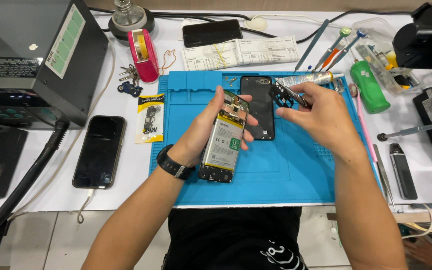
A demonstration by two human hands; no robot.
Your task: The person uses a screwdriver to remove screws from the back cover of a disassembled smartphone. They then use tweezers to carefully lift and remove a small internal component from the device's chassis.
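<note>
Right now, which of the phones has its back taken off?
The phone in the left hand: its battery and circuit board show. The phones on the white table lie closed, screens dark.

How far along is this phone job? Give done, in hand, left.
Done: the back cover is off and lies on the blue mat; the phone shows its battery and board. In hand: the left hand holds the open phone, and the right hand pinches a small black plate with tweezers. Left: phone not closed; cover apart.
</note>
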